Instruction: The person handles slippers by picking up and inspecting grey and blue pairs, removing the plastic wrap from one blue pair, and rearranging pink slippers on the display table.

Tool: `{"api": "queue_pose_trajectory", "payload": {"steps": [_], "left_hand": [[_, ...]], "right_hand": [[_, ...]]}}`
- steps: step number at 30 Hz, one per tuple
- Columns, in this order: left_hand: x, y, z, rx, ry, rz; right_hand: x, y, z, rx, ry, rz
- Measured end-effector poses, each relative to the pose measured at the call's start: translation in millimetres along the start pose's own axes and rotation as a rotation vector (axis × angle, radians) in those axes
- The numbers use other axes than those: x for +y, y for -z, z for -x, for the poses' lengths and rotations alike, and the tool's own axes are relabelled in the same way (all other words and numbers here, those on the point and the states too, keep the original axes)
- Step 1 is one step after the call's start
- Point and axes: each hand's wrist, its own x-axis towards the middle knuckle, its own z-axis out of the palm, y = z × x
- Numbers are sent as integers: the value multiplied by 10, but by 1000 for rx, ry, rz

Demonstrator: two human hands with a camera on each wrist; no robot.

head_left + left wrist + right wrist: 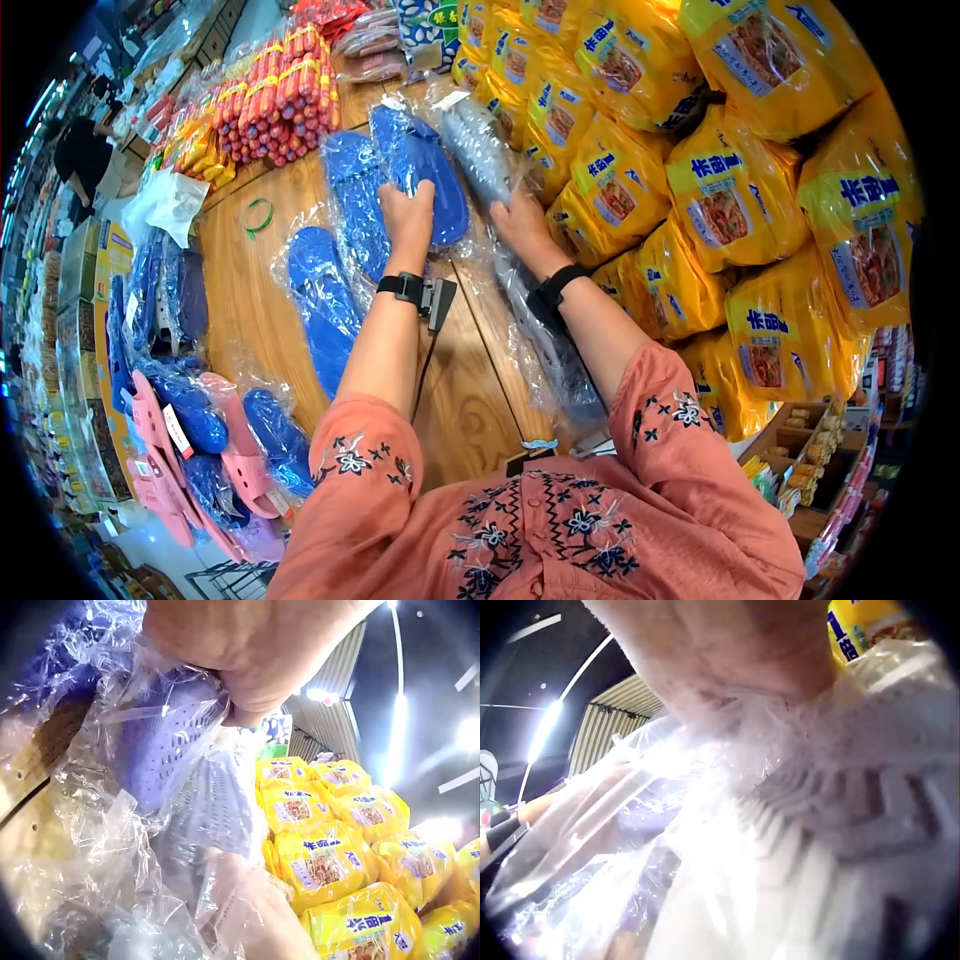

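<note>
My left hand [408, 215] grips the near end of a blue slipper [447, 185] in clear plastic, at the back middle of the table. In the left wrist view its thumb presses against the wrapped, perforated blue slipper [161, 746]. To the right, my right hand [525, 228] holds a grey slipper [480, 135] in a clear bag. Its ridged sole [840, 814] fills much of the right wrist view, under the hand [727, 652]. Most of the right fingers are hidden. More wrapped blue slippers [318, 285] lie left of my left forearm.
Yellow food bags [615, 190] are piled high along the right side. Red-wrapped sausages [280, 105] are stacked at the back left. A green ring [258, 217] lies on the wooden table [235, 300]. Pink slippers [235, 430] and wrapped blue ones are at the left front edge.
</note>
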Motion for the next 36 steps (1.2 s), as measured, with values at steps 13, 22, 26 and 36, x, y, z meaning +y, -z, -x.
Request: {"api": "queue_pose_trajectory", "payload": {"steps": [13,22,26,36], "left_hand": [[125,56,392,-293,-262,-90],[204,394,266,-319,-269,-219],[-134,814,33,132,-327,-398],[-660,896,-313,-176,117,-459]], "right_hand": [[-479,266,410,167,223,343],[-529,-48,416,312,375,360],[-496,-67,385,307,366,345],[-441,-68,333,270,337,305]]}}
